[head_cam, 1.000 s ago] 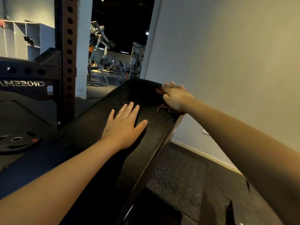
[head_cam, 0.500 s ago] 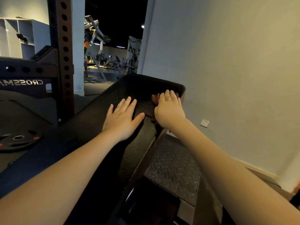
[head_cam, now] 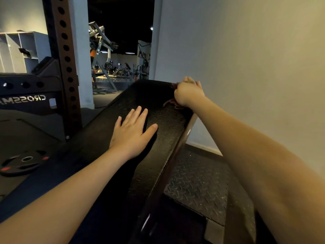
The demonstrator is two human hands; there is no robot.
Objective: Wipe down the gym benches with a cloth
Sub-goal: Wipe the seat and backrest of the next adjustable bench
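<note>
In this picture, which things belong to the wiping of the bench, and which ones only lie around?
Belong to the job:
bench
cloth
right hand, gripping the cloth
left hand, flat on the bench

Only lying about:
weight plate on the floor
rack upright
shelf unit
gym machines in the far room

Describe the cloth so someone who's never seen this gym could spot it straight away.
Find the long black bench beside the pale wall. At its far right corner the right hand grips a bunched reddish-brown cloth. It is the only crumpled, coloured thing on the black pad; the left hand lies flat, holding nothing.
</note>
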